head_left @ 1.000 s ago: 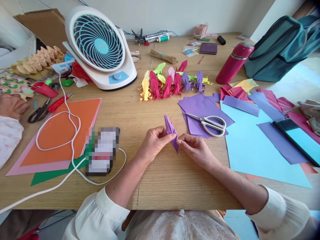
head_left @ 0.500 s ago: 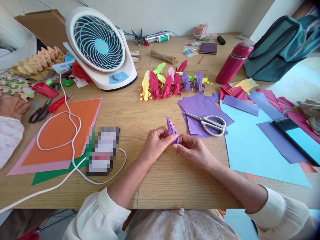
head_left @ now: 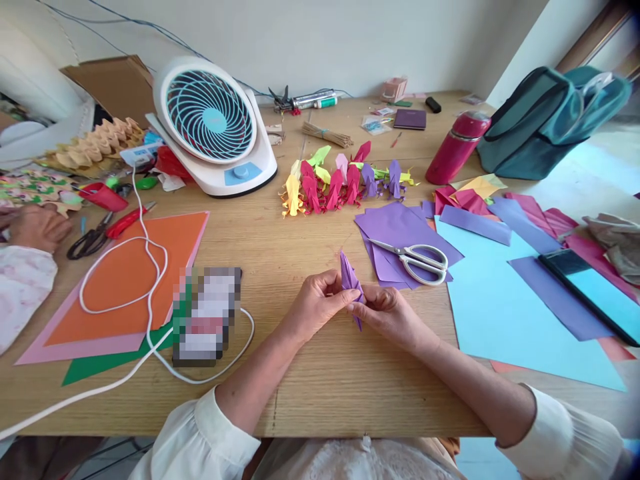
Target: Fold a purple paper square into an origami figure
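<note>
Between my two hands, above the wooden table [head_left: 310, 373], is a narrow folded purple paper [head_left: 349, 272] with a pointed upper end. My left hand [head_left: 320, 300] pinches its middle, thumb across the front. From the other side, my right hand [head_left: 387, 312] grips its lower part with thumb and fingers; a thin purple tip sticks out below. Beyond the hands, grey-handled scissors [head_left: 423, 261] lie on purple paper sheets [head_left: 395, 223]. Several finished origami figures [head_left: 335, 190] in red, yellow, green, pink and purple stand in a group farther back.
A white fan [head_left: 210, 120] stands at the back left. On the left lie orange paper [head_left: 120, 280], a phone [head_left: 207, 317] and a white cable [head_left: 75, 400]. Light blue paper [head_left: 490, 313], a red bottle [head_left: 457, 148] and a teal bag [head_left: 550, 127] are right. Another person's hand [head_left: 40, 230] shows far left.
The view has tilted up slightly, so everything sits lower. The purple paper is turned a little between my fingers, and its thin lower tip now shows below my right thumb.
</note>
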{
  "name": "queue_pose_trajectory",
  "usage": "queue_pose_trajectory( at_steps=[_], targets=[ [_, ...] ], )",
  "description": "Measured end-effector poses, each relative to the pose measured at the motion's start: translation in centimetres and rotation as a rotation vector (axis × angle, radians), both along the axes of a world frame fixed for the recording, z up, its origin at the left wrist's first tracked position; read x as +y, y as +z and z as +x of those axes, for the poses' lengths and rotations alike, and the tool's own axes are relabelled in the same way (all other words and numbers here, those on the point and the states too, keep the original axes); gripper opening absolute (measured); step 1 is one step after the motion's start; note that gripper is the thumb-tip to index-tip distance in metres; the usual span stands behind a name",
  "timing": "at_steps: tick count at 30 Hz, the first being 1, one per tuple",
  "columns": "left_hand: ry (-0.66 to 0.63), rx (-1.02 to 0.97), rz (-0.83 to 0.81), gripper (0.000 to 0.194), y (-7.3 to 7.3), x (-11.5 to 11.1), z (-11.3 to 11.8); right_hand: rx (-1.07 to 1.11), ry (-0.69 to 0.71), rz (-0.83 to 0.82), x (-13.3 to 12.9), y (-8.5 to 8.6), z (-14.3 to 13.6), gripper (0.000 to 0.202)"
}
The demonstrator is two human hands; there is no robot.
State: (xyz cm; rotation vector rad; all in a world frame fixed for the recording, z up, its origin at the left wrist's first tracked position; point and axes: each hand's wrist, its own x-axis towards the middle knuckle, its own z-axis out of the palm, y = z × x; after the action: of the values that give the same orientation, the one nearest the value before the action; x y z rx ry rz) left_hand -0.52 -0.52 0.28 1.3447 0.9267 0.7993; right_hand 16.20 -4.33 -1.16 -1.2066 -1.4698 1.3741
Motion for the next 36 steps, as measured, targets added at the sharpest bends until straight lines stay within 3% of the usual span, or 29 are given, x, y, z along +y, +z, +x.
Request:
queue_pose_trajectory(
  at_steps=[13, 36],
  targets=[
    [0.148, -0.190, -0.056, 0.029, 0.3, 0.6, -0.4, -0.055, 0.080, 0.037, 0.0, 0.1, 0.6, 0.047],
    [0.228, -0.235, -0.087, 0.027, 0.4, 1.1, -1.0, -0.180, 0.130, 0.065, 0.0, 1.1, 1.3, 0.048]
  ],
)
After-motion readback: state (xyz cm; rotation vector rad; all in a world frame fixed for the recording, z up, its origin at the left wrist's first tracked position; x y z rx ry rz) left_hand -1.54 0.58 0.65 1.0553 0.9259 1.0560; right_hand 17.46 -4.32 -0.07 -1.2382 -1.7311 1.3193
